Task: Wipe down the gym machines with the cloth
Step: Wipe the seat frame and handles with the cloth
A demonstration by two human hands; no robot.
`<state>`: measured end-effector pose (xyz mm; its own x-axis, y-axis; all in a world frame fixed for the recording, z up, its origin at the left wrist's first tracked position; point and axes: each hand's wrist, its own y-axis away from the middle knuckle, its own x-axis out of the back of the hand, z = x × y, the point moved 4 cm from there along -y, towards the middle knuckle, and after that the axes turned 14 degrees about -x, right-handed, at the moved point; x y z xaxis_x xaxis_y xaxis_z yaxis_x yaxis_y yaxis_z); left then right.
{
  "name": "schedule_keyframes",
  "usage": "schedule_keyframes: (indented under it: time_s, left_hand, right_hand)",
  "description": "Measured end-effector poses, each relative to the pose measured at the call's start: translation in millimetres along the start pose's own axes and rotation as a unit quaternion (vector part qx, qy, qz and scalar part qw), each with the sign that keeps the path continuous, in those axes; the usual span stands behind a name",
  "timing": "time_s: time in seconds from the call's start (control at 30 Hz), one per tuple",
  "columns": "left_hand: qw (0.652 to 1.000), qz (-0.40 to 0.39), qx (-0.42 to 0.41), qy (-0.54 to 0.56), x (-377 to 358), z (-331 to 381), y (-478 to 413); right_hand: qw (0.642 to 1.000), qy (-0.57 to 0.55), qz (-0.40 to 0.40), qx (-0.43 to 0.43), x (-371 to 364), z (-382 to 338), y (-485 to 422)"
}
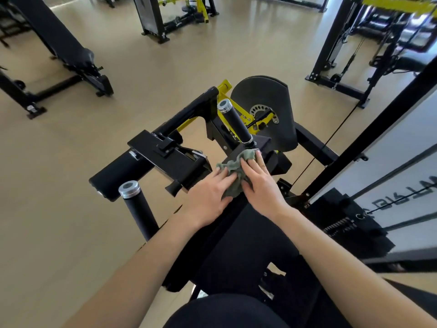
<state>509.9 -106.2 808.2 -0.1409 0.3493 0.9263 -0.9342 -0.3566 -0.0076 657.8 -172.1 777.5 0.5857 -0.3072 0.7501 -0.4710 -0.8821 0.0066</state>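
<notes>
A crumpled grey-green cloth [233, 172] lies on the black padded top of a black and yellow gym machine [179, 157] in the middle of the view. My left hand [209, 197] lies flat on the cloth's near left part, fingers straight. My right hand [260, 183] presses its right side with straight fingers that reach toward the base of an upright black grip handle [234, 119]. A second black handle with a silver cap [136, 204] stands at the lower left.
A round black cover with a yellow selector plate [264, 107] sits behind the handle. A black bench [71, 55] stands at the far left, a cable tower [335, 55] at the far right, and a white panel with a weight stack [350, 223] close on the right. Tan floor lies between them.
</notes>
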Motion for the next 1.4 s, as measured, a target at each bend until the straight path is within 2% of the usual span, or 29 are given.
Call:
schedule_keyframes:
  time_s: [0.1,0.2,0.27,0.3,0.37,0.43,0.53,0.6,0.67,0.73,0.8,0.9,0.97,1.13,1.3,1.4]
  left_hand:
    - [0.998,0.037,-0.008,-0.058,0,13,35]
    - [0.996,0.077,-0.002,-0.055,1,28,71]
    - [0.989,0.139,-0.017,-0.05,3,36,96]
    - [0.979,0.195,-0.028,-0.049,5,40,109]
    - [0.94,0.338,-0.029,-0.041,9,42,137]
    - [0.891,0.454,0.025,-0.014,10,36,166]
    - [0.826,0.539,0.159,0.045,10,13,192]
    - [0.819,0.533,0.189,0.098,10,-4,193]
    - [0.837,0.479,0.194,0.181,9,-19,187]
    - [0.847,0.409,0.209,0.269,-1,-31,179]
    - [0.838,0.376,0.231,0.322,-13,-37,175]
    - [0.824,0.38,0.234,0.348,-18,-37,174]
    - [0.819,0.385,0.233,0.355,-18,-37,173]
    - [0.809,0.393,0.234,0.369,-13,-33,172]
    - [0.764,0.405,0.228,0.448,5,-35,166]
    - [0.746,0.42,0.177,0.486,36,-40,152]
  right_hand:
    - [0.999,-0.01,-0.011,0.034,-15,-12,30]
    - [0.998,-0.029,0.009,0.047,-21,-20,54]
    - [0.999,-0.025,0.025,0.04,-25,-25,69]
    - [0.999,-0.02,0.027,0.041,-29,-28,76]
    - [0.998,0.006,0.018,0.06,-38,-35,89]
    - [0.994,0.043,0.006,0.104,-44,-45,95]
    - [0.98,0.064,-0.022,0.187,-45,-57,89]
    - [0.973,0.092,-0.04,0.207,-38,-59,75]
    - [0.964,0.15,-0.055,0.211,-31,-57,57]
    - [0.959,0.198,-0.069,0.191,-24,-52,36]
    - [0.963,0.216,-0.063,0.145,-14,-45,12]
    - [0.969,0.233,-0.057,0.067,-2,-36,-13]
    - [0.966,0.247,-0.061,0.049,-5,-41,-14]
    - [0.952,0.273,-0.11,0.089,-41,-72,33]
    - [0.951,0.24,-0.111,0.158,-57,-86,88]
    - [0.951,0.22,-0.122,0.182,-52,-78,97]
